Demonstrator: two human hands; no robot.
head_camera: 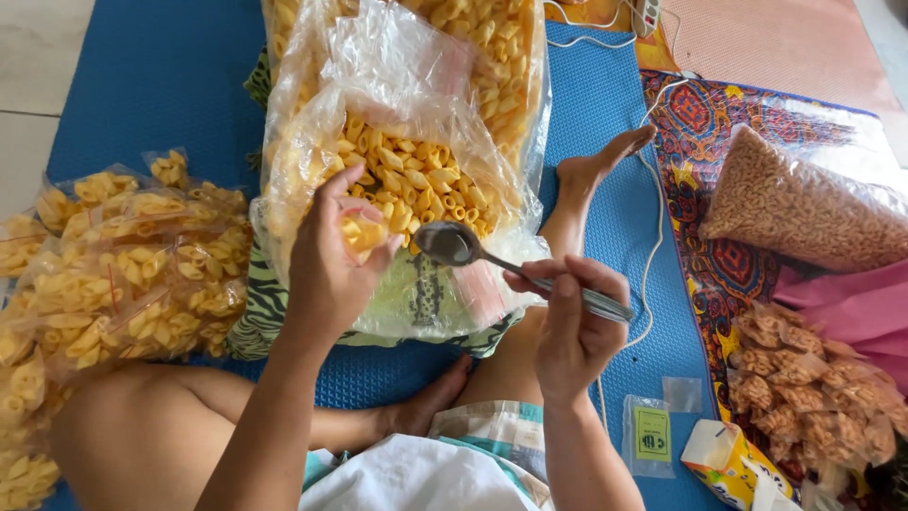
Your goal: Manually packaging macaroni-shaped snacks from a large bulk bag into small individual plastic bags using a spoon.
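Blue foam mat (161, 85) covers the floor under crossed legs. Nearest, the right hand (567, 326) pinches one metal spoon (463, 248); the left hand (326, 270) closes on one small filled packet (362, 232). Beyond gapes one big pasta bag (416, 170); small packets heap at the left edge, tiles beyond.

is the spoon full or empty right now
Empty. The spoon in the right hand shows a bare, shiny bowl, held beside the small bag of yellow snacks in the left hand.
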